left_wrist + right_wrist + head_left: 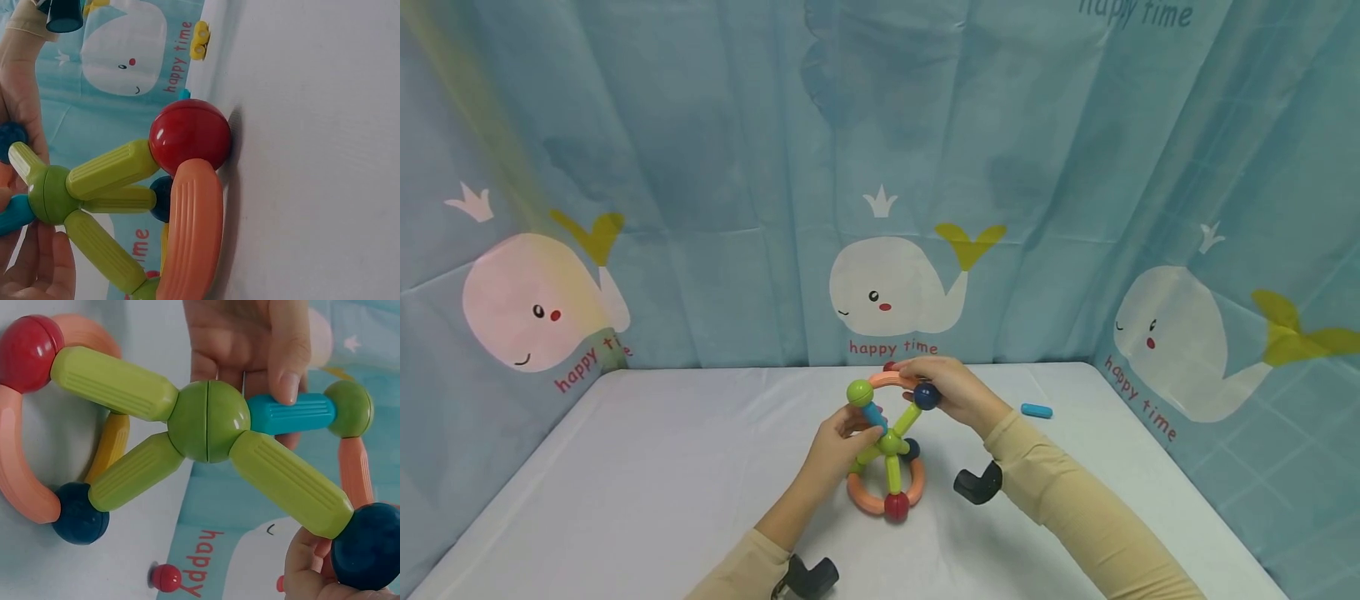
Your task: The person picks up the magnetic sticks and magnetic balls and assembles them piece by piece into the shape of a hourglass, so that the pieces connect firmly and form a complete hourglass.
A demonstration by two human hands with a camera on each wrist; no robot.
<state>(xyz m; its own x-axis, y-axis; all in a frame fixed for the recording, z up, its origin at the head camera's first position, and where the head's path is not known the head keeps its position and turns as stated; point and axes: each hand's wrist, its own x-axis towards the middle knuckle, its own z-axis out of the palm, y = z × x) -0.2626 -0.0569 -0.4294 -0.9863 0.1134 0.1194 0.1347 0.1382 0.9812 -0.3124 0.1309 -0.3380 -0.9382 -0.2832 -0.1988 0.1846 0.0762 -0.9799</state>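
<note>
A magnetic ball-and-rod structure stands upright on the white table, with a green ball (890,442) at its middle. Around its base runs an orange curved rod (194,231), joined to a red ball (190,136) and a dark blue ball (81,514). My left hand (837,446) pinches the blue rod (292,414) that runs from the middle ball to an upper green ball (860,393). At the upper right, my right hand (951,387) grips the structure by the dark blue ball (927,396) and upper orange curve (891,379); some of its fingers are hidden.
A loose blue rod (1037,411) lies on the table to the right. Farther back are a small red ball (167,578) and a yellow piece (200,40). Behind the table hangs a blue whale-print curtain (722,208). Black wrist mounts (979,483) stick out from the sleeves.
</note>
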